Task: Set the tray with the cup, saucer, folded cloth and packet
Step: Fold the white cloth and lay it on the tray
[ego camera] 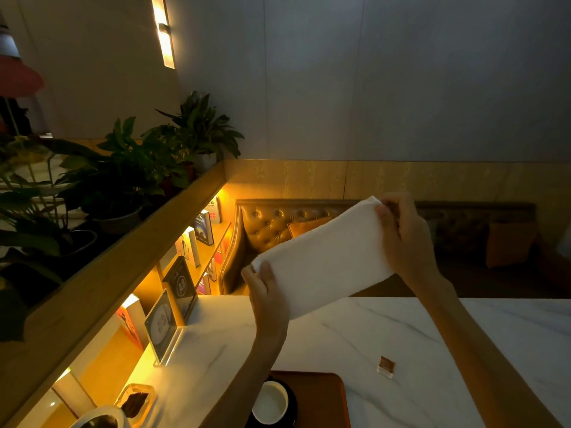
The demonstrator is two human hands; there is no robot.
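Observation:
A white cloth is stretched in the air above the marble table. My left hand pinches its lower left corner, and my right hand grips its upper right corner. Below, a brown tray lies at the front edge of the view. On it a white cup sits on a dark saucer, partly hidden by my left forearm. A small brown packet lies on the table to the right of the tray.
Acrylic sign stands stand at the table's left edge, with a small container and a white vessel nearer me. A lit bookshelf and plants fill the left. A tufted sofa sits beyond the table.

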